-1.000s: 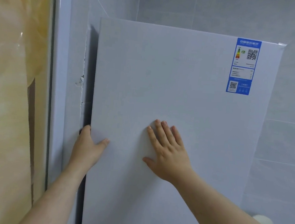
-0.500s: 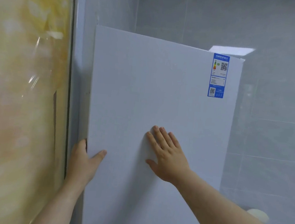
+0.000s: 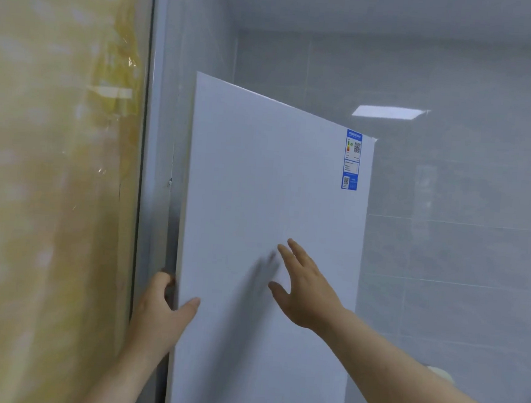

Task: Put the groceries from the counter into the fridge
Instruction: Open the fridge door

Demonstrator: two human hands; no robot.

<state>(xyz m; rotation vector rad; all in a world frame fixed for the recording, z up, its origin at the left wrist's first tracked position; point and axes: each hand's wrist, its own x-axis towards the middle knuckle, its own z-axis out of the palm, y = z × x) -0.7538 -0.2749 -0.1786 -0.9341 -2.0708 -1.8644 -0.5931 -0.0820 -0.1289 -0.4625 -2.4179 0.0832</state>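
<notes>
**Both hands at the fridge door**

The left hand point(image 3: 163, 307) grips the left edge of the white fridge door point(image 3: 259, 185), thumb on the front and fingers curled behind. The right hand point(image 3: 305, 290) hovers at the door's middle with its fingers straight and spread. A blue energy label point(image 3: 351, 159) sits in the door's upper right corner. Grey wall tiles point(image 3: 460, 248) lie beyond its right edge.

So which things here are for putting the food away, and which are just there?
For the job: fridge door; left hand gripping its edge; right hand, fingers straight, by its front.
Just there: blue label on the door; yellow plastic sheet; grey tiled wall.
</notes>
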